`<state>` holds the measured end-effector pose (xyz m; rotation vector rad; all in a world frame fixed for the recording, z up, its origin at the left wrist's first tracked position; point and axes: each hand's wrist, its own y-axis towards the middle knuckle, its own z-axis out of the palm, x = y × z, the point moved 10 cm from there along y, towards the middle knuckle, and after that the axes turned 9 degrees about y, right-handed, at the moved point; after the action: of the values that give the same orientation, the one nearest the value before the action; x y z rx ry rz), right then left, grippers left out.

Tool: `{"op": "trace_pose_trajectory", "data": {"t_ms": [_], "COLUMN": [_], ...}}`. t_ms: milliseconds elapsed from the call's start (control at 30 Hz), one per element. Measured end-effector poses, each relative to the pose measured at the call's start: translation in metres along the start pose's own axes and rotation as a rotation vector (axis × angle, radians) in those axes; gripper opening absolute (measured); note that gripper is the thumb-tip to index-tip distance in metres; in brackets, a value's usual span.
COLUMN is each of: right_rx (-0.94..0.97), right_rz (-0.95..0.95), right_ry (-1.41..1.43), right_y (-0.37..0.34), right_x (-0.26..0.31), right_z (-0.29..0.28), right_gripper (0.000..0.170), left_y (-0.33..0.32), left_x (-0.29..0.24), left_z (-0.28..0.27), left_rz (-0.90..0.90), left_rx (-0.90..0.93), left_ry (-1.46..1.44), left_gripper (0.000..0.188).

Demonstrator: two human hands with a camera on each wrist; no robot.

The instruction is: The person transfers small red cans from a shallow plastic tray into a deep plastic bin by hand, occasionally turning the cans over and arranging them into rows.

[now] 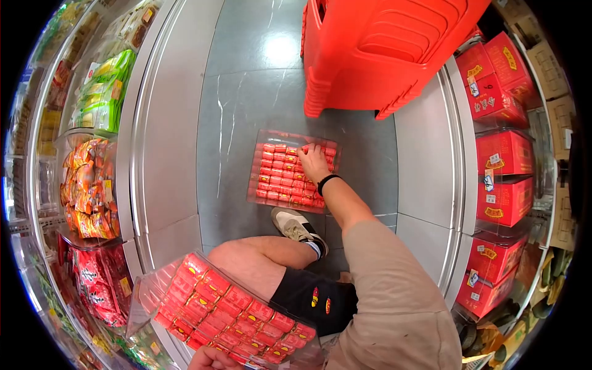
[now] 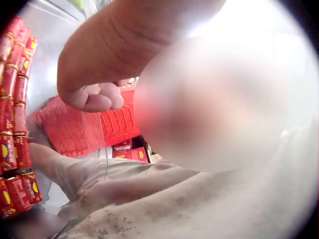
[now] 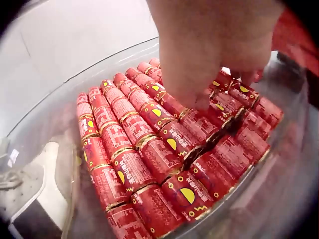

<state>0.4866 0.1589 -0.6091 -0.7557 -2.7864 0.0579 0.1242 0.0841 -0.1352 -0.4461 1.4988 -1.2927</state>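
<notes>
I see a person with bent legs in a shop aisle, between shelves (image 1: pixel 126 185) of packaged goods. On the grey floor (image 1: pixel 237 98) ahead stands a clear plastic box (image 1: pixel 253 176), lined with neat rows of small red rolls (image 1: pixel 280 172) in shiny wrappers with yellow marks.

The right hand (image 1: pixel 315 163) reaches down into this box at its far right part, a black band (image 1: pixel 328 181) round the wrist. Its thumb and fingers are drawn together, pinching a single red roll (image 1: pixel 304 149) just above the rows.

A second clear box (image 1: pixel 143 296), also filled with red rolls, lies tilted over the person's lap. The left hand (image 1: pixel 214 359) is at its near edge, fingers bent inward; I cannot tell whether they grip its wall.

A pale shoe (image 1: pixel 297 226) rests just beside the floor box, on the near side. Beyond that box is a stack of red plastic stools (image 1: pixel 364 68). Red cartons (image 1: pixel 504 154) fill the shelf on the right, and orange, green and red packets (image 1: pixel 91 185) sit on the left.
</notes>
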Motion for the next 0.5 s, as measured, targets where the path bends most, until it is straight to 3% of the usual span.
{"op": "trace_pose_trajectory", "data": {"t_ms": [167,267,500], "right_rx": [0.033,-0.047,-0.006], "right_rz": [0.094,0.149,0.098], "right_ry": [0.063,0.026,0.149], "right_y": [-0.007,-0.014,-0.012], "right_x": [0.0,0.006,-0.001], "right_z": [-0.011,-0.02,-0.017], "right_gripper": [0.07,0.068,0.063], "left_y": [-0.002,-0.001,-0.001], "left_x": [-0.001,-0.002,-0.005], "left_z": [-0.001,-0.002,-0.008], "left_rz": [0.004,0.008,0.019], "left_rx": [-0.009,-0.006,-0.072], "left_ry": [-0.007,-0.005,-0.028], "left_gripper": [0.024,0.023,0.025]}}
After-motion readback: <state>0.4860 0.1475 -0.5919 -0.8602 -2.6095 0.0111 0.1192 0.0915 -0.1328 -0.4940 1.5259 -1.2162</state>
